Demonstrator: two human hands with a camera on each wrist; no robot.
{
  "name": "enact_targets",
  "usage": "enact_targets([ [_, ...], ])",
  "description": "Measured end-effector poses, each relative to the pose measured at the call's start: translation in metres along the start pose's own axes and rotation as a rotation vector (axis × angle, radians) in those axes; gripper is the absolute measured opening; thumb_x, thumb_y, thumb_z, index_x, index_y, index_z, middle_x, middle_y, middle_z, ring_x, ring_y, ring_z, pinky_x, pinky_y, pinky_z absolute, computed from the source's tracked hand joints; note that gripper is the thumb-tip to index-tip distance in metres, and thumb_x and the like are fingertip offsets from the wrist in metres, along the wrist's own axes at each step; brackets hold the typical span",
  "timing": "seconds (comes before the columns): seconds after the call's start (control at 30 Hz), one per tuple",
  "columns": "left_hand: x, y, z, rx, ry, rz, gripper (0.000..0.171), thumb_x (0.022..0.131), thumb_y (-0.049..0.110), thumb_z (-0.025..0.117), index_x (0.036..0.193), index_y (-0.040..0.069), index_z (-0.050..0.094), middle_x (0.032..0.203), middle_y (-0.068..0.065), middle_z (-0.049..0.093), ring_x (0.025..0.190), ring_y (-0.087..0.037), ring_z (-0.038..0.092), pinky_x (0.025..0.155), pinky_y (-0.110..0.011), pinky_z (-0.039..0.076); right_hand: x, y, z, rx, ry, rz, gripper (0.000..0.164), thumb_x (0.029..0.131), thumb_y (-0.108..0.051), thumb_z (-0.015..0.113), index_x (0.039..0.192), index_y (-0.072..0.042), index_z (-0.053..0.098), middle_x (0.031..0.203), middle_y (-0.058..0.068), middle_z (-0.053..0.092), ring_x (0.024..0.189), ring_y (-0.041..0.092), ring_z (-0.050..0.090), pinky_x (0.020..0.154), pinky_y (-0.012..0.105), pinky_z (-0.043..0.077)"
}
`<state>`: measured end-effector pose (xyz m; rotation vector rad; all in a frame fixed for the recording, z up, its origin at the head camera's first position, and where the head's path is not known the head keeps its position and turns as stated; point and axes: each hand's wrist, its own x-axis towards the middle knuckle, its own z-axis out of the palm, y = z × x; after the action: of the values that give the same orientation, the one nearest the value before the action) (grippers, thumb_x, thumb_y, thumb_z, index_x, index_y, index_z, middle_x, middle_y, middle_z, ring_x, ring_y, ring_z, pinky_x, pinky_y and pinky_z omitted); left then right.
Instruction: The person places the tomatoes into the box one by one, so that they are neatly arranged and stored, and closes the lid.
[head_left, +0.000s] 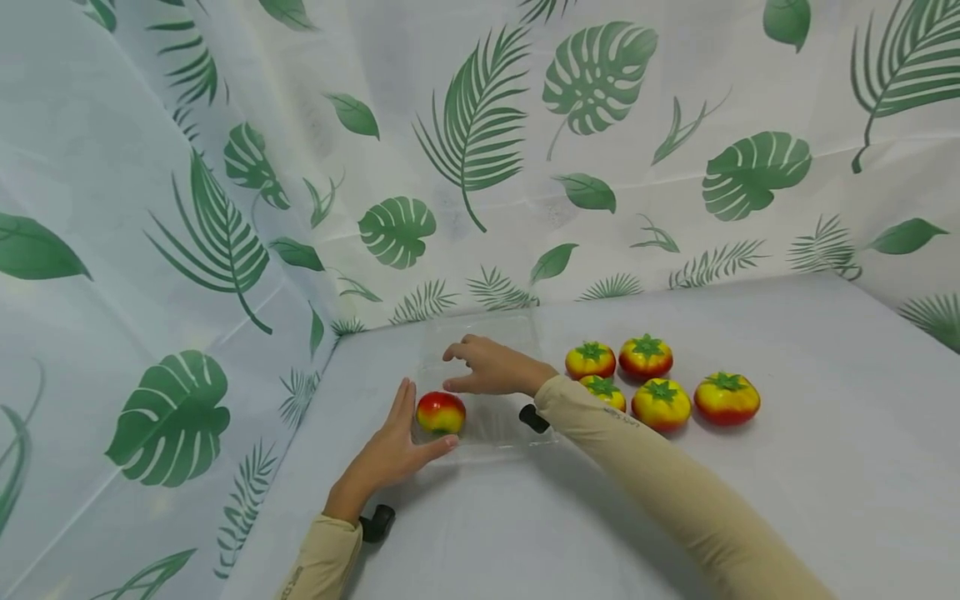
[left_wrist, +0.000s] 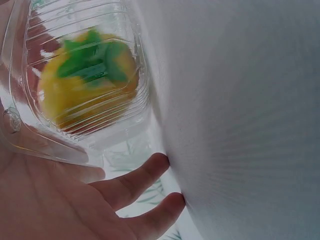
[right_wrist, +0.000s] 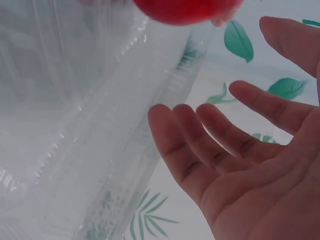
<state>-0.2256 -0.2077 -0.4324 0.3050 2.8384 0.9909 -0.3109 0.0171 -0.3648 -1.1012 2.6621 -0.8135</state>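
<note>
A clear plastic clamshell box (head_left: 495, 425) lies open, its lid (head_left: 495, 327) laid back toward the wall. Inside its left part sits one red-and-yellow toy persimmon (head_left: 441, 413), tipped so its green leafy cap faces the near side wall. My left hand (head_left: 390, 454) rests around the box's near left corner, fingers straight along the left side and thumb along the front. In the left wrist view two fingertips (left_wrist: 161, 161) touch the table beside the box. My right hand (head_left: 491, 367) hovers over the box behind the persimmon, fingers loosely bent and holding nothing.
Several more toy persimmons (head_left: 661, 405) stand on the white tabletop (head_left: 825, 467) right of the box, green caps up. My right forearm (head_left: 660, 475) passes in front of them and partly covers one. Leaf-patterned cloth (head_left: 480, 150) hangs behind and at the left.
</note>
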Motion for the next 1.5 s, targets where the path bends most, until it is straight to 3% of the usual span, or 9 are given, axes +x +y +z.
enact_targets([
  [0.2, 0.0, -0.001, 0.003, -0.007, 0.005, -0.003, 0.125, 0.089, 0.07, 0.072, 0.172, 0.004, 0.005, 0.18, -0.01, -0.003, 0.161, -0.044, 0.018, 0.114, -0.073, 0.035, -0.001, -0.003, 0.004, 0.013, -0.025, -0.005, 0.047, 0.104, -0.027, 0.074, 0.143, -0.003, 0.065, 0.135, 0.019, 0.064, 0.123, 0.037, 0.065, 0.101, 0.043, 0.058],
  [0.6, 0.0, 0.002, -0.001, 0.006, 0.004, -0.007, 0.125, 0.088, 0.07, 0.072, 0.172, 0.004, 0.005, 0.18, -0.011, -0.004, 0.161, -0.044, 0.015, 0.115, -0.073, 0.034, -0.001, 0.001, 0.001, 0.023, -0.054, 0.014, 0.053, 0.102, -0.032, 0.075, 0.147, -0.007, 0.062, 0.141, 0.02, 0.061, 0.126, 0.037, 0.063, 0.102, 0.046, 0.057],
  [0.9, 0.0, 0.001, 0.0, 0.001, -0.002, -0.01, 0.125, 0.088, 0.07, 0.072, 0.172, 0.005, 0.005, 0.18, -0.009, -0.004, 0.161, -0.043, 0.017, 0.114, -0.072, 0.036, -0.004, 0.004, 0.004, 0.109, -0.189, 0.033, 0.065, 0.096, -0.029, 0.081, 0.153, -0.01, 0.055, 0.15, 0.017, 0.057, 0.13, 0.037, 0.06, 0.101, 0.046, 0.058],
  [1.17, 0.0, 0.002, -0.001, 0.002, -0.004, -0.014, 0.127, 0.088, 0.071, 0.072, 0.172, 0.006, 0.005, 0.18, -0.009, -0.005, 0.161, -0.042, 0.016, 0.114, -0.072, 0.036, -0.005, 0.003, 0.008, 0.123, -0.293, 0.09, 0.074, 0.091, -0.025, 0.087, 0.155, -0.013, 0.051, 0.143, 0.012, 0.06, 0.121, 0.026, 0.06, 0.099, 0.045, 0.058],
  [1.5, 0.0, 0.001, -0.001, 0.001, 0.001, 0.011, 0.127, 0.088, 0.071, 0.072, 0.172, 0.004, 0.003, 0.18, -0.01, -0.004, 0.162, -0.041, 0.013, 0.117, -0.07, 0.034, -0.003, 0.002, 0.016, 0.098, -0.349, 0.097, 0.056, 0.09, -0.028, 0.087, 0.137, -0.018, 0.058, 0.122, 0.0, 0.066, 0.112, 0.018, 0.06, 0.096, 0.04, 0.055],
])
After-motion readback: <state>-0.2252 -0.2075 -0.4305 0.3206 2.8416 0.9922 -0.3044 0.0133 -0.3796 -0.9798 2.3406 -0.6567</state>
